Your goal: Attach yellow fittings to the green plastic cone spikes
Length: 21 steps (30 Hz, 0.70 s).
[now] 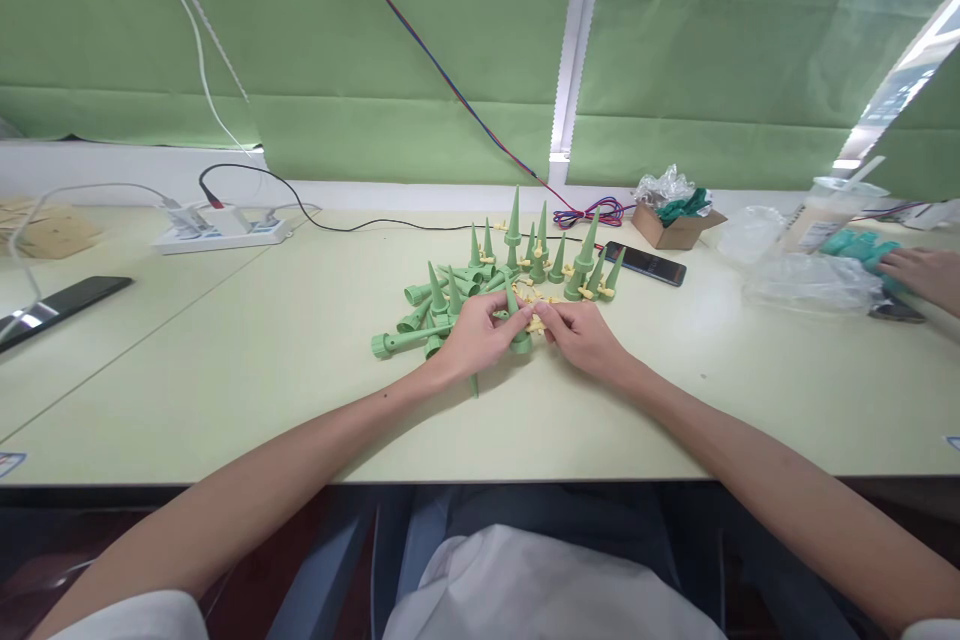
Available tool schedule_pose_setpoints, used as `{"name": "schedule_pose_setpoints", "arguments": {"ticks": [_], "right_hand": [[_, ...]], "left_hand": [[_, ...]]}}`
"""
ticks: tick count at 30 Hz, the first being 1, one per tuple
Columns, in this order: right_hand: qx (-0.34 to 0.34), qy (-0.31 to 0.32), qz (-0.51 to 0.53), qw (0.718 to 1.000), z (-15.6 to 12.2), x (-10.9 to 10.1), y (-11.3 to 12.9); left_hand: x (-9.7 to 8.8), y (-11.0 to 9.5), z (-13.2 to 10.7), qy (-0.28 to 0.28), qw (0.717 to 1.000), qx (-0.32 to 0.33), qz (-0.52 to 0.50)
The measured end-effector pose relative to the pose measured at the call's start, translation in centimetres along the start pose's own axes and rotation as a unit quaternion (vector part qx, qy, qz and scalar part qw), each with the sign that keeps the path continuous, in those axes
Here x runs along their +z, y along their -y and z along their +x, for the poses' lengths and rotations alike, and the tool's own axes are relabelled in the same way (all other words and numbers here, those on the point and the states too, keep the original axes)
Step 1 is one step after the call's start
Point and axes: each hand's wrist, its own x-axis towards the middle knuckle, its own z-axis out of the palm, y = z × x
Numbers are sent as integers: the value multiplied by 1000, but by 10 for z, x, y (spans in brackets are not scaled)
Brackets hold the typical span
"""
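Note:
My left hand is closed around a green cone-shaped plastic spike at the middle of the pale table. My right hand pinches a small yellow plastic piece against that spike. Just behind my hands lies a pile of green spikes, some lying flat at the left, and several upright spikes with yellow pieces at their bases on the right. A spike tip pokes out below my left hand.
A black phone lies right of the pile. A small cardboard box and clear plastic bags sit further right, near another person's hand. A white power strip and a dark phone are at left.

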Motion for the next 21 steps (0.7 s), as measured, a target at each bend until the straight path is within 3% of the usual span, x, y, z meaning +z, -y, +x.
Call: {"name": "schedule_pose_setpoints", "arguments": {"ticks": [5, 12, 21], "right_hand": [[9, -8, 19, 1000, 0, -1, 2], [-7, -7, 79, 997, -3, -1, 1], [-38, 9, 91, 995, -2, 0, -2]], "left_hand": [[0, -2, 0, -11, 1000, -5, 11], [-3, -1, 2, -90, 996, -13, 23], [-2, 0, 1, -81, 995, -3, 51]]}}
